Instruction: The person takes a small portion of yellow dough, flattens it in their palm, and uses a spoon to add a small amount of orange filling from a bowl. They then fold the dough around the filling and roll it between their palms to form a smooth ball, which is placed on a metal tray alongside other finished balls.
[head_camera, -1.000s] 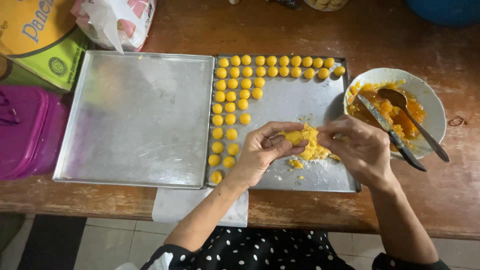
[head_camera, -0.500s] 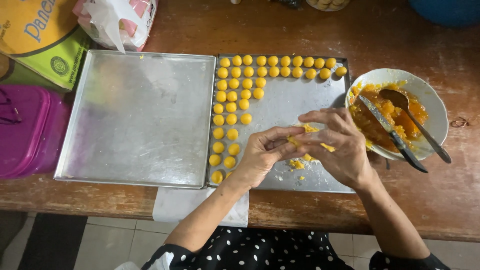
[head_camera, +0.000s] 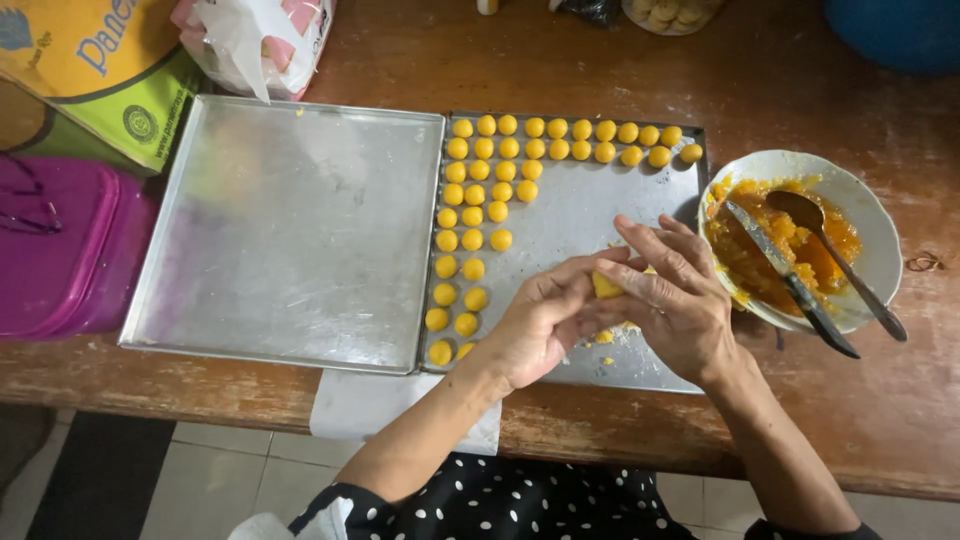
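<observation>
Polka-dot sleeves (head_camera: 500, 500) show at the near edge, and a white paper sheet (head_camera: 370, 410) hangs over the front lip of the wooden table (head_camera: 560, 60). Just above it, both hands meet over the near part of the right-hand metal tray (head_camera: 590, 215). The left hand (head_camera: 540, 320) curls its fingers around a small yellow lump of dough (head_camera: 606, 285), and the right hand (head_camera: 675, 295) lies over the lump with its fingers stretched flat, so the dough is pressed between the two hands and only a sliver of it shows. A few yellow crumbs (head_camera: 603, 337) lie on the tray under the hands. To the left of the hands, rolled yellow balls (head_camera: 472, 240) stand in columns along the tray's left side and run in two rows along its far edge. Beside this tray, touching it, lies a second metal tray (head_camera: 290, 230). Just right of the hands stands a white bowl (head_camera: 880, 250) of orange filling with a spoon (head_camera: 840, 260) and a knife (head_camera: 790, 280) resting in it. At the far left sit a purple box (head_camera: 60, 250), a yellow and green bag (head_camera: 90, 70) and a white plastic bag (head_camera: 260, 40). A blue tub (head_camera: 900, 30) shows at the far right corner.
</observation>
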